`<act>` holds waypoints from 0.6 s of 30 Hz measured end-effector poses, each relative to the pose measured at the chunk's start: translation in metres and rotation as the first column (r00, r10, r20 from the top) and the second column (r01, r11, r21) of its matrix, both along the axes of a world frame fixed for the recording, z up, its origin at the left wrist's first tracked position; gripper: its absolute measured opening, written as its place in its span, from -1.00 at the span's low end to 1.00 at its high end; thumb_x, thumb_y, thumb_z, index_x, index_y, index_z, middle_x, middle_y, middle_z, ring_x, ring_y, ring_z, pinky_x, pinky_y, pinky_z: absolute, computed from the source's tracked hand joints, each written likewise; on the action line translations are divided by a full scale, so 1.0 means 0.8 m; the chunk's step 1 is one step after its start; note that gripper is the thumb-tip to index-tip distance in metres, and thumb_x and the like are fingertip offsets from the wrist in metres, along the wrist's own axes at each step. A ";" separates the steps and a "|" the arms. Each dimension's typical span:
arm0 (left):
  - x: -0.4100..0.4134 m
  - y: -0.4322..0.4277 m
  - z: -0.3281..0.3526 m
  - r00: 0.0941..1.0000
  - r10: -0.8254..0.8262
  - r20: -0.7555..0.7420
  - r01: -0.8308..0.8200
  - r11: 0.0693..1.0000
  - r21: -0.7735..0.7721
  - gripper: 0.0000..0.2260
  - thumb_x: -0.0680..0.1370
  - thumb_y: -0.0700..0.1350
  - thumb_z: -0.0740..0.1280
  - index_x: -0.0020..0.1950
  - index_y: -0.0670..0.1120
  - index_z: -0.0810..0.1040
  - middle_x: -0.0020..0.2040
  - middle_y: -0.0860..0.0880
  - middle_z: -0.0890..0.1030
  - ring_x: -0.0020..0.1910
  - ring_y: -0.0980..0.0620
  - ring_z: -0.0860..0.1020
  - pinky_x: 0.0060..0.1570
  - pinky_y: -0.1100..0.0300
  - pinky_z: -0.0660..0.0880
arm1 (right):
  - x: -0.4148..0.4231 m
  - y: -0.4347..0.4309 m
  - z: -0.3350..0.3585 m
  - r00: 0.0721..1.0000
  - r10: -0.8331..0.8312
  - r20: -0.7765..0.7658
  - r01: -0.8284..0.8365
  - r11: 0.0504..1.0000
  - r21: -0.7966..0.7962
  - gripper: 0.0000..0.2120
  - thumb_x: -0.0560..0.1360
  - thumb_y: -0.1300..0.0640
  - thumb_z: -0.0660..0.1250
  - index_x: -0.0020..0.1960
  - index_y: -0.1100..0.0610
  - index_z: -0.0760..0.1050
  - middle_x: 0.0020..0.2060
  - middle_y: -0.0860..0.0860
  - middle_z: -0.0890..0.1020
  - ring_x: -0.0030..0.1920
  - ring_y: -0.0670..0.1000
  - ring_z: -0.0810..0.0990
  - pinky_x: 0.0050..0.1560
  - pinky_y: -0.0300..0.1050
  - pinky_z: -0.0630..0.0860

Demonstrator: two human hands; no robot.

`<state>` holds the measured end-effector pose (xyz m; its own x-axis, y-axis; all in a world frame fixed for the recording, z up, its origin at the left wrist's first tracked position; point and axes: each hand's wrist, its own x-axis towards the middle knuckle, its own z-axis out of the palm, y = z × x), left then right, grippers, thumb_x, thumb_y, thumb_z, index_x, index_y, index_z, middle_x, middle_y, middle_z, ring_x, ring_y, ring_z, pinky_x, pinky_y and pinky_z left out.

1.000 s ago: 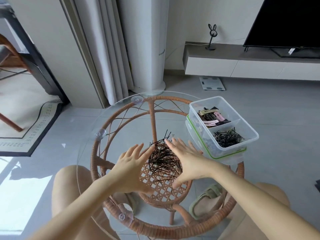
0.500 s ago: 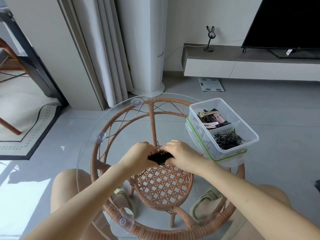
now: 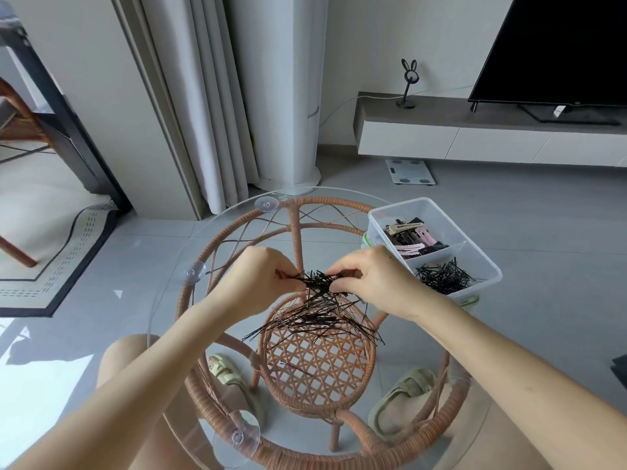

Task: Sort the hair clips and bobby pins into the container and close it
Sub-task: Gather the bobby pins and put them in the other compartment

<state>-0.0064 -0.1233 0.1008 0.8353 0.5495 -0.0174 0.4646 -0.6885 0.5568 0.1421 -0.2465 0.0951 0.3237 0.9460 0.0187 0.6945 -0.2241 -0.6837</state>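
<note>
A bundle of black bobby pins (image 3: 317,281) is pinched between my left hand (image 3: 261,279) and my right hand (image 3: 369,276), lifted a little above the glass table top (image 3: 176,300). More loose bobby pins (image 3: 315,320) lie scattered on the glass just below the bundle. At the table's right edge stands a clear plastic container (image 3: 488,266) with a divider. Its far compartment holds pink, beige and dark hair clips (image 3: 410,237); its near compartment holds black bobby pins (image 3: 442,276). The container sits on its green-rimmed lid (image 3: 470,301).
The round glass top rests on a rattan frame (image 3: 200,296) with suction cups. My knees and sandalled feet (image 3: 400,401) show through the glass. Behind are a curtain (image 3: 203,96), a low TV cabinet (image 3: 475,130) and a bathroom scale (image 3: 410,171) on the floor.
My open hands swept the spread bobby pins together, closed on them and have lifted a bundle; many pins have slipped out and lie on the glass beneath.
</note>
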 end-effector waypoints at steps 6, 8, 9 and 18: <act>0.023 -0.008 0.036 0.996 -0.006 0.092 0.009 0.999 -0.043 -0.88 0.43 -0.07 0.43 -0.15 -0.10 0.70 -0.47 0.06 0.55 -0.54 0.14 0.40 -0.49 0.34 0.35 | 0.029 -0.016 0.049 0.996 -0.063 -0.062 0.062 0.998 -0.020 -0.83 0.35 0.20 0.46 -0.05 0.08 0.65 -0.20 0.00 0.71 -0.17 -0.04 0.67 0.00 -0.09 0.58; 0.045 -0.018 0.045 0.989 -0.033 0.145 0.040 0.998 -0.043 -0.84 0.44 -0.07 0.42 -0.18 -0.16 0.68 -0.49 -0.02 0.53 -0.58 0.13 0.33 -0.53 0.37 0.29 | 0.047 -0.028 0.070 0.995 -0.084 -0.058 0.084 0.996 -0.013 -0.82 0.34 0.24 0.47 -0.07 0.09 0.65 -0.21 0.01 0.71 -0.19 -0.02 0.68 -0.03 -0.15 0.59; 0.059 -0.024 0.048 0.984 -0.044 0.175 0.053 0.997 -0.049 -0.83 0.44 -0.08 0.41 -0.18 -0.17 0.69 -0.47 -0.09 0.55 -0.57 0.10 0.31 -0.55 0.37 0.26 | 0.058 -0.036 0.080 0.994 -0.100 -0.049 0.100 0.995 -0.008 -0.82 0.33 0.25 0.48 -0.09 0.07 0.65 -0.22 0.01 0.71 -0.19 -0.03 0.68 -0.05 -0.20 0.57; 0.196 -0.097 0.008 0.980 -0.027 0.197 0.059 0.986 -0.155 -0.72 0.43 -0.15 0.40 -0.43 -0.26 0.47 -0.45 -0.15 0.31 -0.45 -0.04 0.16 -0.41 0.20 0.17 | 0.171 -0.102 0.071 0.973 -0.229 0.019 0.229 0.958 -0.170 -0.85 0.33 0.27 0.48 -0.14 0.08 0.65 -0.23 0.03 0.72 -0.18 0.04 0.68 -0.02 -0.14 0.56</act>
<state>0.1503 -0.2006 0.1070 0.8542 0.5163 0.0619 0.3095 -0.6004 0.7374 0.2787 -0.3278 0.1523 0.5320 0.8357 -0.1364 0.6103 -0.4901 -0.6223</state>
